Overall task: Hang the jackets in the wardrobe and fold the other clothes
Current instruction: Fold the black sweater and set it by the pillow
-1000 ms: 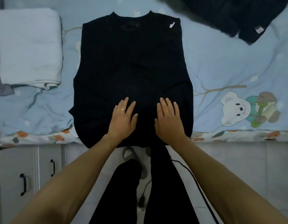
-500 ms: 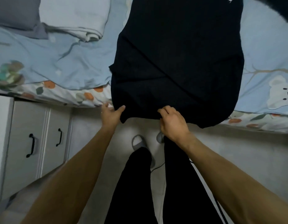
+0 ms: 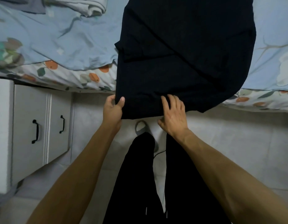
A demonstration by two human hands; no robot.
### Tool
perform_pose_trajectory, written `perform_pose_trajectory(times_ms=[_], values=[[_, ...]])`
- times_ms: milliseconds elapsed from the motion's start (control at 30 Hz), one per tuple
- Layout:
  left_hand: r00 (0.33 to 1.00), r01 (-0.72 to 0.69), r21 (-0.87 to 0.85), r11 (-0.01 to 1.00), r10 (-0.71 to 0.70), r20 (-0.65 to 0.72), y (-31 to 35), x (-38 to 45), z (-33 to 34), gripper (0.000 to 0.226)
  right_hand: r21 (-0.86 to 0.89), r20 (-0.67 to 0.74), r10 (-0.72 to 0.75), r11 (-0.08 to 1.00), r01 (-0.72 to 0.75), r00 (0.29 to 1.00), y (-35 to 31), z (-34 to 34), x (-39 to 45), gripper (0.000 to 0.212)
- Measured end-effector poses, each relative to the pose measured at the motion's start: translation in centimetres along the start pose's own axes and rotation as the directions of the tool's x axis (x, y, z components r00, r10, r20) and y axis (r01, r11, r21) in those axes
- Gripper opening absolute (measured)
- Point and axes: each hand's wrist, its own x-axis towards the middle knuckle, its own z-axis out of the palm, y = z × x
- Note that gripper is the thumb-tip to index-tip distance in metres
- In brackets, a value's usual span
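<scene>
Now folding: sweater (image 3: 185, 50) on bed (image 3: 62, 39), hem overhanging. Left hand (image 3: 113, 109) pinching hem corner; right hand (image 3: 173, 115) on hem, grip unclear. Next, lifting hem toward collar, evenly.

The black sweater (image 3: 185, 50) runs off the top edge, so its neck and shoulders are out of sight. The left hand (image 3: 113, 109) has its fingers tucked behind the hem. The folded white cloth (image 3: 85, 5) is cut off at the top. A slipper (image 3: 140, 127) shows only partly behind the trouser leg.
</scene>
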Motion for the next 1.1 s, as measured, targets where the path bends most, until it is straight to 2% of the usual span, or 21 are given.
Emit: perform_pose_trajectory(times_ms=[100,200,267,400,500,533,600,667,700,733,800,867,967,1033,1100], values=[[0.996,0.087,-0.127,0.988,-0.084,0.031,1.1,-0.7,0.4,0.025,-0.044,-0.080,0.075,0.996,-0.079,0.994,-0.3,0.4,0.9,0.089],[0.987,0.140,-0.188,0.972,-0.122,0.105,2.3,-1.5,0.3,0.033,-0.043,-0.144,0.111,0.992,-0.118,0.983,-0.5,-0.5,1.7,0.073],[0.983,0.155,-0.193,0.969,-0.131,0.129,3.4,-2.2,0.1,0.037,0.017,-0.174,0.106,0.994,-0.105,0.979,-0.4,-1.7,1.7,0.057],[0.992,0.127,-0.177,0.976,-0.124,0.031,5.5,-3.4,-0.8,0.044,0.100,-0.158,0.132,0.988,-0.117,0.979,1.3,-4.4,0.3,0.034],[0.992,0.128,-0.227,0.965,-0.127,0.018,8.1,-4.3,-0.4,0.048,0.104,-0.133,0.204,0.976,-0.191,0.970,4.1,-7.4,-0.9,0.035],[0.992,0.126,-0.192,0.973,-0.125,0.020,8.6,-4.4,-0.3,0.050,0.104,-0.112,0.208,0.975,-0.197,0.972,4.6,-8.1,-1.2,0.037],[0.996,0.075,0.013,0.997,-0.075,0.036,10.3,-4.9,0.5,0.051,0.141,-0.121,0.217,0.970,-0.200,0.969,5.4,-10.7,-1.3,0.036],[0.999,0.017,0.198,0.980,-0.027,0.048,12.0,-5.0,1.4,0.039,0.197,-0.151,0.234,0.959,-0.202,0.960,5.8,-13.2,-1.0,0.036],[0.998,0.016,0.210,0.977,-0.027,0.048,13.2,-4.9,2.0,0.031,0.216,-0.176,0.234,0.957,-0.194,0.956,6.1,-14.7,-0.6,0.038],[0.998,0.044,0.176,0.983,-0.052,0.042,14.0,-4.8,2.2,0.026,0.227,-0.196,0.234,0.955,-0.188,0.952,6.2,-15.6,-0.4,0.040],[0.993,0.110,-0.001,0.994,-0.110,0.051,17.4,-4.6,3.7,0.022,0.236,-0.234,0.245,0.953,-0.190,0.941,7.5,-19.1,0.9,0.037],[0.984,0.171,-0.189,0.967,-0.159,0.077,20.0,-4.2,4.9,0.019,0.244,-0.243,0.254,0.950,-0.195,0.936,8.4,-21.6,2.6,0.029],[0.973,0.212,-0.362,0.908,-0.161,0.166,24.0,-2.7,7.3,0.021,0.280,-0.211,0.257,0.940,-0.193,0.943,10.1,-25.5,6.6,0.019],[0.968,0.165,-0.376,0.912,-0.077,0.239,26.3,-0.8,9.0,0.035,0.350,-0.220,0.259,0.921,-0.172,0.941,11.2,-27.5,9.9,0.017],[0.960,0.068,-0.259,0.964,0.008,0.280,27.9,2.2,11.6,0.056,0.423,-0.225,0.270,0.893,-0.156,0.936,12.3,-28.7,13.9,0.018]])
